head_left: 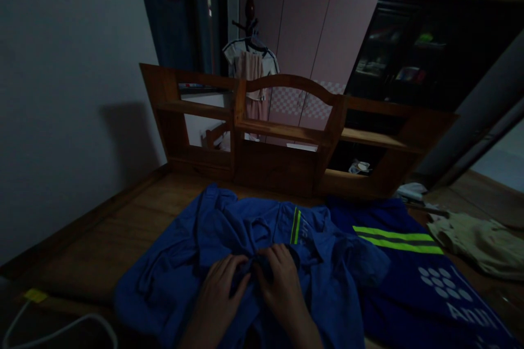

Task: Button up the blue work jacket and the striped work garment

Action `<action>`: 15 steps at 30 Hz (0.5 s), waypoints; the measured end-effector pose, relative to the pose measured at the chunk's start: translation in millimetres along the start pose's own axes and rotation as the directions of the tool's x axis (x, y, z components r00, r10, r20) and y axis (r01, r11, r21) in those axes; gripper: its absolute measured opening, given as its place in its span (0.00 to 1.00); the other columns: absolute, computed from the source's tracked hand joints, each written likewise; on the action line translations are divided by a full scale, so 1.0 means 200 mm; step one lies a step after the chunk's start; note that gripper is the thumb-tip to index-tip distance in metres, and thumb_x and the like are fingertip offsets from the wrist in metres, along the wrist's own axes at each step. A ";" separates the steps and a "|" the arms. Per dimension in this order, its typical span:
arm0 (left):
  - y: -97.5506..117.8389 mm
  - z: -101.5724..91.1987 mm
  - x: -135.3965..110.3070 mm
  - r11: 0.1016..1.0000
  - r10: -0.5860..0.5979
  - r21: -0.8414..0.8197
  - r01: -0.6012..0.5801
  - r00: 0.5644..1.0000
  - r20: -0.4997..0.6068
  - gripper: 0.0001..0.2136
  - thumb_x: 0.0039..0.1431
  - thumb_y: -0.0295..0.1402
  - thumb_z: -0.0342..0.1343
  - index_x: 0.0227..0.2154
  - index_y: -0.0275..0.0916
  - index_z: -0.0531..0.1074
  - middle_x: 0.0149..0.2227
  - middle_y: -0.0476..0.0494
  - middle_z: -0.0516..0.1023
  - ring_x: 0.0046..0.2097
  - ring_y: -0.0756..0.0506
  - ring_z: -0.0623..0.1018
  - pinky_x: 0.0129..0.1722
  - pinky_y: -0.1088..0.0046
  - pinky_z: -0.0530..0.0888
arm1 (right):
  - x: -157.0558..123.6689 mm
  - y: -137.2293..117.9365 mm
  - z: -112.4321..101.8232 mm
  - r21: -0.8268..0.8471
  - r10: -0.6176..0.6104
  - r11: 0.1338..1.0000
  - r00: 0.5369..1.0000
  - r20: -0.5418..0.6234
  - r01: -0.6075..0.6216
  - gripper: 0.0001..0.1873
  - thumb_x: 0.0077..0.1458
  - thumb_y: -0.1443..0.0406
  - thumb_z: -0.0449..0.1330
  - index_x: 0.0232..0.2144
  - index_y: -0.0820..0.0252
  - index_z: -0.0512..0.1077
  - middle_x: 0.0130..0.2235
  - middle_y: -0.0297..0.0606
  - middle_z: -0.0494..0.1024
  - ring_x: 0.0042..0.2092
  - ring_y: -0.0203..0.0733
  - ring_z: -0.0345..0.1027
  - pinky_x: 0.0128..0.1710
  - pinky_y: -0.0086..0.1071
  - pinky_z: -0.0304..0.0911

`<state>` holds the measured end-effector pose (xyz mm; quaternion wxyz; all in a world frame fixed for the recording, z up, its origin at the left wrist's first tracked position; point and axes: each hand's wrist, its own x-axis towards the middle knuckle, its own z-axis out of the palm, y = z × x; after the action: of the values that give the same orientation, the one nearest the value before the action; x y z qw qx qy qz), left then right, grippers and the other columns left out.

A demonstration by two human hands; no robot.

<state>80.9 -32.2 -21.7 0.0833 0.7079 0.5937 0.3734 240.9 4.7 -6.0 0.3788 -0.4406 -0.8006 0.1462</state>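
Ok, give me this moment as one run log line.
left hand: gripping blue shirt | right hand: gripping blue shirt | hands: close together | alongside: darker blue garment, yellow-green stripes | behind: wooden frame

Blue top [237,229], rumpled, yel-grn stripe [298,227], on wd surf. [118,229]

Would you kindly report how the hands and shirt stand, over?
Left hand and right hand close together, pinching shirt. Shirt spread out, rumpled. Darker garment at its right, clear of both hands.
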 end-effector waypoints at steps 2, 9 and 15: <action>-0.02 0.01 0.01 0.999 -0.035 -0.020 0.036 0.999 0.033 0.07 0.58 0.36 0.53 0.37 0.43 0.73 0.38 0.45 0.77 0.43 0.42 0.75 0.44 0.63 0.73 | -0.01 0.01 -0.01 0.052 0.016 0.999 0.999 0.029 -0.017 0.07 0.56 0.69 0.57 0.38 0.56 0.68 0.37 0.37 0.71 0.43 0.44 0.65 0.49 0.41 0.60; -0.03 -0.01 0.07 0.963 -0.170 -0.181 0.197 0.973 0.154 0.10 0.56 0.40 0.54 0.38 0.45 0.74 0.39 0.47 0.78 0.43 0.43 0.76 0.44 0.67 0.73 | -0.01 0.03 -0.05 0.174 0.020 0.984 0.997 0.078 -0.033 0.04 0.58 0.68 0.57 0.37 0.57 0.68 0.37 0.37 0.72 0.43 0.41 0.65 0.44 0.34 0.61; -0.02 -0.05 0.10 0.893 -0.190 -0.344 0.289 0.937 0.292 0.09 0.54 0.40 0.56 0.35 0.42 0.74 0.36 0.48 0.78 0.41 0.45 0.76 0.44 0.71 0.72 | -0.02 0.03 -0.06 0.201 0.023 0.979 0.995 0.094 -0.041 0.04 0.58 0.69 0.56 0.37 0.57 0.68 0.37 0.36 0.71 0.43 0.41 0.65 0.44 0.34 0.61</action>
<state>71.3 -16.3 -9.3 0.3396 0.6403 0.5774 0.3759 254.0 4.1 -2.4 0.3822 -0.4054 -0.7909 0.2530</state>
